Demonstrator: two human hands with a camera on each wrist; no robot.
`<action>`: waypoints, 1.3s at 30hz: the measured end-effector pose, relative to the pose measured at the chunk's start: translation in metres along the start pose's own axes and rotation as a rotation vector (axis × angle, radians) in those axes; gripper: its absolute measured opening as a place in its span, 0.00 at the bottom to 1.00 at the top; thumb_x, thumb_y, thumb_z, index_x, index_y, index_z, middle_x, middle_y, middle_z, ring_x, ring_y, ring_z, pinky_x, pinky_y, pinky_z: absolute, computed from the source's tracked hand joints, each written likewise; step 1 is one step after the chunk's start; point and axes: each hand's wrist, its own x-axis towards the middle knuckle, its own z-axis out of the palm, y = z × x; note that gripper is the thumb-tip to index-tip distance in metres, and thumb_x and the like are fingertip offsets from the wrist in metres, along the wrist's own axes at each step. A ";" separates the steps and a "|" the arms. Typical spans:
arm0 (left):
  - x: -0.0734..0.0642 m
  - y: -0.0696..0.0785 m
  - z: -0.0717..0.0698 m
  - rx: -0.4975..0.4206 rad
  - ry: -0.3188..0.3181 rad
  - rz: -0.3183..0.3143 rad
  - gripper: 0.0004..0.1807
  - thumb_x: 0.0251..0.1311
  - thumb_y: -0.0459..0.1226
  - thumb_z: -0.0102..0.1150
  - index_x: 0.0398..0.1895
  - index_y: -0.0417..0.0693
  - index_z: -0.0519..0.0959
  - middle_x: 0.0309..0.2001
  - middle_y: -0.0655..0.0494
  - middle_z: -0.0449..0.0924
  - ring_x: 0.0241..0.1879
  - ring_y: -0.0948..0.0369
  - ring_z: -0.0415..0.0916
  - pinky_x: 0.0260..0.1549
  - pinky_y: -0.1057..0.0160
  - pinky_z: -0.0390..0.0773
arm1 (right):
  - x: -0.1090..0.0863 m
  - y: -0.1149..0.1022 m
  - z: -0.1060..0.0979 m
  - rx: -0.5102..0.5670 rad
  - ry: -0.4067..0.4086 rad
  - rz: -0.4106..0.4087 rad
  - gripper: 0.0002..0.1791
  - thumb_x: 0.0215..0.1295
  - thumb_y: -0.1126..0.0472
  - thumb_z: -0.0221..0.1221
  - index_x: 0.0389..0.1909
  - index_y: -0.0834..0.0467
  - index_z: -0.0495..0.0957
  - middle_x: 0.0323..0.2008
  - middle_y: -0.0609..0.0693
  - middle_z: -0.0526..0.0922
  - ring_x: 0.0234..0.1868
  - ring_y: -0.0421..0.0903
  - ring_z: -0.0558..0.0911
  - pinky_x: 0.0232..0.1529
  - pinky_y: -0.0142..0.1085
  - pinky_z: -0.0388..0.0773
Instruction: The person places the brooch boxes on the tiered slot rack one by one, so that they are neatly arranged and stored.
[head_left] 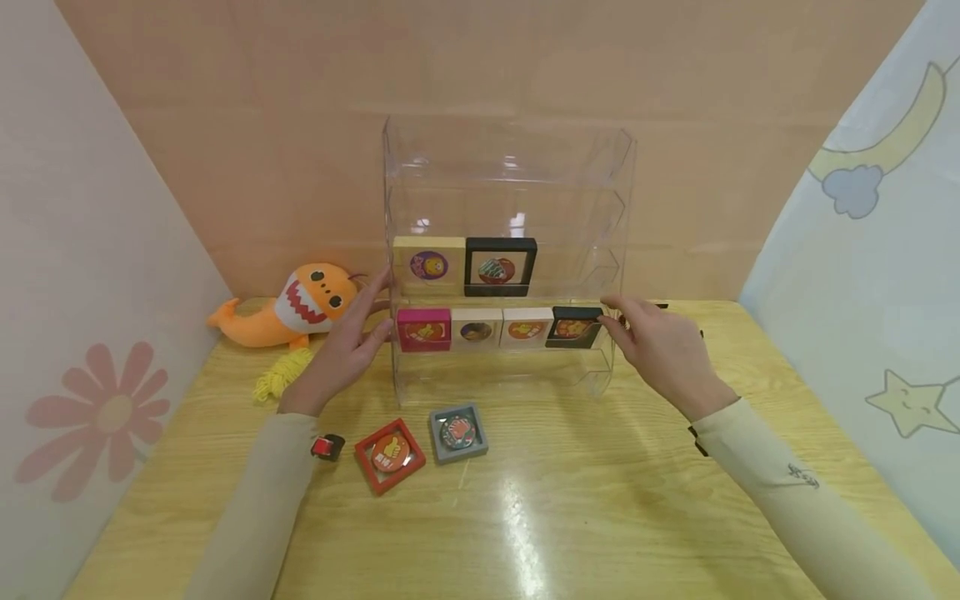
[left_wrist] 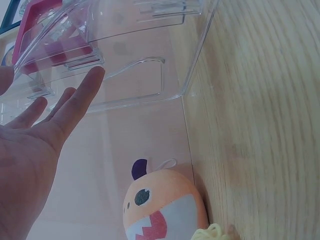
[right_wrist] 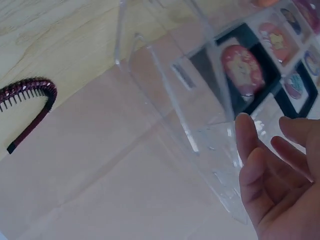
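A clear tiered display rack [head_left: 510,179] stands upright on the table. My left hand [head_left: 343,354] is at its left side, fingers nearly straight and fingertips right at the clear panel in the left wrist view. My right hand [head_left: 667,358] is at the opposite side, its fingers loosely bent. Its thumb is close to the black square frame [head_left: 574,327] at the end of the lower row. Left of that are a white frame [head_left: 527,327], a cream frame [head_left: 476,328] and a magenta frame [head_left: 423,331]. Above sit a pale yellow frame [head_left: 429,266] and a larger black frame [head_left: 500,267].
On the table before the rack lie a red frame [head_left: 390,455] and a grey frame [head_left: 458,432]. An orange shark plush [head_left: 300,305] and yellow yarn [head_left: 282,374] are at the left. A dark toothed headband [right_wrist: 36,95] lies beyond the rack's right side.
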 end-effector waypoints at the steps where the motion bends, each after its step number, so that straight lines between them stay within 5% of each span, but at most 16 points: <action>1: 0.000 0.000 0.000 0.003 0.002 0.001 0.38 0.77 0.28 0.44 0.83 0.52 0.42 0.78 0.42 0.49 0.71 0.38 0.60 0.55 0.40 0.78 | -0.001 -0.002 -0.003 0.016 0.014 0.008 0.14 0.61 0.68 0.68 0.47 0.63 0.80 0.27 0.53 0.83 0.17 0.45 0.78 0.12 0.37 0.71; 9: 0.001 -0.001 0.001 0.011 0.000 0.002 0.39 0.77 0.28 0.44 0.83 0.53 0.42 0.78 0.41 0.48 0.71 0.38 0.60 0.55 0.39 0.77 | -0.016 -0.030 -0.015 0.228 -0.004 0.092 0.11 0.60 0.75 0.65 0.40 0.59 0.84 0.33 0.47 0.86 0.24 0.38 0.78 0.21 0.34 0.76; 27: 0.001 -0.004 0.001 0.010 -0.001 -0.006 0.39 0.77 0.29 0.44 0.84 0.56 0.41 0.79 0.44 0.48 0.71 0.38 0.59 0.55 0.40 0.78 | -0.033 -0.087 0.023 0.508 -0.424 0.169 0.05 0.69 0.63 0.64 0.43 0.55 0.83 0.36 0.43 0.85 0.29 0.32 0.79 0.28 0.30 0.79; 39: 0.001 -0.003 0.001 0.011 -0.001 -0.007 0.39 0.77 0.28 0.44 0.84 0.56 0.41 0.79 0.43 0.48 0.71 0.38 0.59 0.56 0.40 0.77 | -0.031 -0.105 0.052 0.560 -0.635 0.138 0.20 0.65 0.61 0.66 0.56 0.63 0.79 0.39 0.47 0.83 0.29 0.36 0.77 0.30 0.30 0.77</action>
